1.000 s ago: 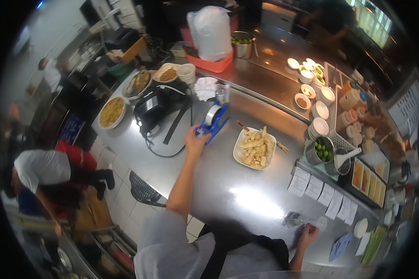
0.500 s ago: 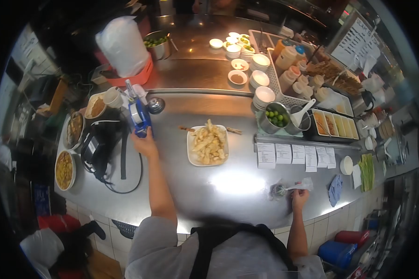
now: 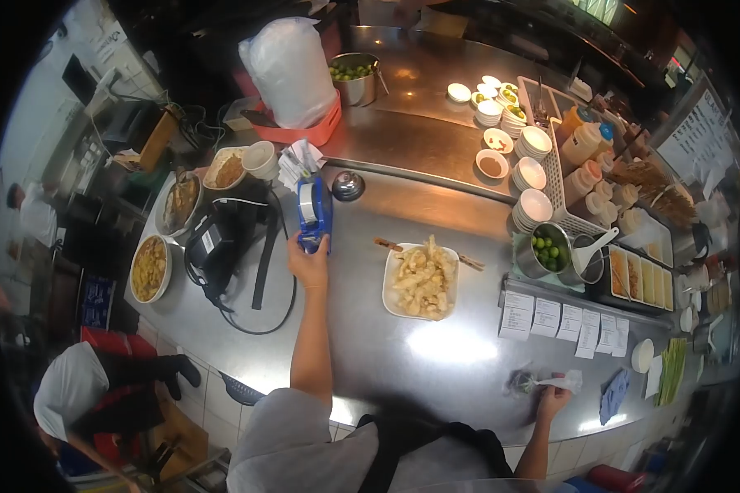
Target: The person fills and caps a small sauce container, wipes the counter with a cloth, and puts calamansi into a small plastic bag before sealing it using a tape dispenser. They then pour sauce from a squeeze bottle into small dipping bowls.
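Observation:
My left hand (image 3: 309, 261) is closed at the near end of a blue tape dispenser (image 3: 324, 215), which carries a roll of clear tape. Whether a strip of tape is between the fingers cannot be made out. My right hand (image 3: 554, 399) pinches the gathered neck of a small clear plastic bag (image 3: 561, 380). The bag's dark, greenish filled end lies on the steel counter (image 3: 362, 345), to the left of that hand. Between the two hands, farther back, stands a square white dish (image 3: 393, 306) heaped with battered fried food (image 3: 423, 278).
A black corded device (image 3: 218, 242) and food bowls (image 3: 150, 269) are at the left. A call bell (image 3: 349, 186) stands beside the dispenser. Order slips (image 3: 547, 316), a pot of green limes (image 3: 543, 267) and a blue cloth (image 3: 614, 396) are at the right. Another person (image 3: 78, 386) bends down at lower left.
My view has turned left, so the counter items appear farther right. My left hand stays at the tape dispenser, and my right hand still holds the bag's neck.

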A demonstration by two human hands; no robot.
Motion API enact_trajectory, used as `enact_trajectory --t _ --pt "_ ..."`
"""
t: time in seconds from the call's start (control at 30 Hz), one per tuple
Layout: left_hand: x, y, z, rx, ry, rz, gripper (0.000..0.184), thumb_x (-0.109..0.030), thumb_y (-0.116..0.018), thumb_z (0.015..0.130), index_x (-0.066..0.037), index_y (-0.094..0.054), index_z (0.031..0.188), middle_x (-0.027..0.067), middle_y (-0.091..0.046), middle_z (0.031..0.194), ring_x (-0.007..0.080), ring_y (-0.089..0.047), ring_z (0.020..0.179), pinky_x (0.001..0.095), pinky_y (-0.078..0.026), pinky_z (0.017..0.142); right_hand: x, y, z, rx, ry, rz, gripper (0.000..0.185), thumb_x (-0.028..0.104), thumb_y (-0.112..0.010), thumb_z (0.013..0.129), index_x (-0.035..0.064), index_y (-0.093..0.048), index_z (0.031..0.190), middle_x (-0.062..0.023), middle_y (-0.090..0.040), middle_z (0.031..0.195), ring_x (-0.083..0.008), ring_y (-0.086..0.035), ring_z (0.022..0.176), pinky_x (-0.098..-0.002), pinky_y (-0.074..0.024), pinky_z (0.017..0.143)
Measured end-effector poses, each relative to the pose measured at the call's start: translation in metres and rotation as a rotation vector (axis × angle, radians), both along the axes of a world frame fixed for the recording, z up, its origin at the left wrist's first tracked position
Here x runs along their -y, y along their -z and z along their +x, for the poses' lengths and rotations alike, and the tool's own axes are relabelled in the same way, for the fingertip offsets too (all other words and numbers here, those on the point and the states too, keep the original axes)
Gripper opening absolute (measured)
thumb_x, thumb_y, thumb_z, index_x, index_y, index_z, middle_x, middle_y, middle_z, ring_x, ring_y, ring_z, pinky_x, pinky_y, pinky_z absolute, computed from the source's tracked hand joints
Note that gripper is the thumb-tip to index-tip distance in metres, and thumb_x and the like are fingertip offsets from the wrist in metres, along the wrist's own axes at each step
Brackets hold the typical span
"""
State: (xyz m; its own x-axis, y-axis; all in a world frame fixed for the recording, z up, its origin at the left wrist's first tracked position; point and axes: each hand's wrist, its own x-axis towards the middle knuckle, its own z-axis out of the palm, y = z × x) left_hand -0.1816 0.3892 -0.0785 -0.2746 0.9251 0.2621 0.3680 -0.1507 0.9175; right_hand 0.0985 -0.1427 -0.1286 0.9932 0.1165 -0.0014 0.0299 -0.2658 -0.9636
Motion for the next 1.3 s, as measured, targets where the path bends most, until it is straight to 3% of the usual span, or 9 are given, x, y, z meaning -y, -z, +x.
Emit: enact_trajectory --t 0.27,0.47,0.53,0.6,0.67,0.83,1.0,1.13,1.3 --pt "0.020 -0.006 0.011 -0.241 -0.196 -0.031 0.053 -0.023 -0.080 0.064 0.002 -0.052 0.101 0.0190 -0.054 0.105 0.0320 -0.055 0.095 0.0390 -0.044 0.081 0.002 -0.008 -0.003 0.033 0.011 -0.132 0.019 0.000 -0.056 0.080 0.0031 -0.058 0.099 0.0010 -0.051 0.062 -0.0055 -0.044 0.046 -0.0207 -0.0341 0.041" --pt "-0.003 -0.054 0.032 -0.349 -0.252 0.540 0.059 -0.020 -0.074 0.072 0.006 -0.043 0.114 0.0233 -0.042 0.124 0.0357 -0.040 0.117 0.0389 -0.036 0.096 -0.005 -0.007 -0.003 -0.003 0.025 -0.030 0.020 -0.003 -0.054 0.079 0.0030 -0.056 0.098 0.0000 -0.052 0.067 -0.0055 -0.044 0.047 -0.0200 -0.0339 0.041" --pt "-0.048 -0.056 0.045 -0.084 0.320 0.422 0.055 -0.016 -0.065 0.079 0.006 -0.039 0.121 0.0254 -0.040 0.127 0.0365 -0.041 0.118 0.0399 -0.034 0.097 -0.002 -0.005 -0.002 0.071 -0.003 -0.015 0.019 -0.004 -0.053 0.078 0.0026 -0.055 0.096 -0.0009 -0.053 0.069 -0.0055 -0.044 0.048 -0.0195 -0.0337 0.041" --pt "-0.104 -0.056 0.079 0.273 0.283 0.249 0.051 -0.013 -0.058 0.082 0.006 -0.038 0.125 0.0263 -0.044 0.123 0.0373 -0.045 0.115 0.0393 -0.035 0.095 -0.006 -0.013 -0.004 0.045 -0.025 -0.043 0.019 -0.004 -0.053 0.078 0.0021 -0.054 0.096 -0.0016 -0.053 0.070 -0.0056 -0.043 0.048 -0.0192 -0.0334 0.042" --pt "-0.187 -0.018 0.092 -0.077 -0.150 0.203 0.042 -0.012 -0.053 0.084 0.006 -0.041 0.120 0.0251 -0.049 0.118 0.0378 -0.048 0.111 0.0374 -0.039 0.091 -0.012 -0.018 -0.006 0.026 0.004 -0.030 0.018 -0.003 -0.053 0.078 0.0016 -0.054 0.096 -0.0015 -0.052 0.069 -0.0054 -0.042 0.048 -0.0188 -0.0324 0.041" --pt "-0.226 0.019 0.090 -0.114 -0.071 0.000 0.028 -0.013 -0.049 0.083 0.002 -0.048 0.107 0.0242 -0.058 0.102 0.0390 -0.057 0.096 0.0408 -0.044 0.081 -0.013 -0.020 -0.004 0.019 -0.026 -0.046 0.018 -0.001 -0.054 0.078 0.0011 -0.053 0.096 -0.0008 -0.051 0.069 -0.0048 -0.042 0.049 -0.0188 -0.0308 0.041" --pt "-0.166 -0.013 0.103 -0.194 0.033 -0.151 0.027 -0.013 -0.044 0.086 -0.001 -0.050 0.109 0.0264 -0.060 0.095 0.0420 -0.058 0.093 0.0440 -0.044 0.082 -0.001 -0.007 -0.001 0.139 -0.057 -0.108 0.022 -0.002 -0.052 0.076 0.0011 -0.053 0.097 -0.0014 -0.052 0.071 -0.0051 -0.043 0.050 -0.0187 -0.0321 0.042" --pt "-0.075 -0.064 0.052 -0.055 0.271 0.391 0.043 -0.013 -0.051 0.086 0.002 -0.040 0.125 0.0251 -0.050 0.118 0.0368 -0.051 0.108 0.0406 -0.039 0.093 -0.004 -0.015 -0.005 0.021 -0.025 -0.118 0.020 -0.001 -0.054 0.078 0.0019 -0.054 0.098 -0.0015 -0.053 0.072 -0.0055 -0.044 0.052 -0.0191 -0.0336 0.044" --pt "0.027 -0.026 0.008 -0.170 -0.152 0.159 0.065 -0.018 -0.069 0.073 0.007 -0.037 0.125 0.0237 -0.048 0.122 0.0346 -0.049 0.111 0.0398 -0.038 0.093 -0.011 -0.022 -0.008 0.022 0.011 -0.142 0.018 -0.001 -0.054 0.079 0.0020 -0.056 0.097 -0.0019 -0.054 0.074 -0.0059 -0.045 0.053 -0.0196 -0.0339 0.045"
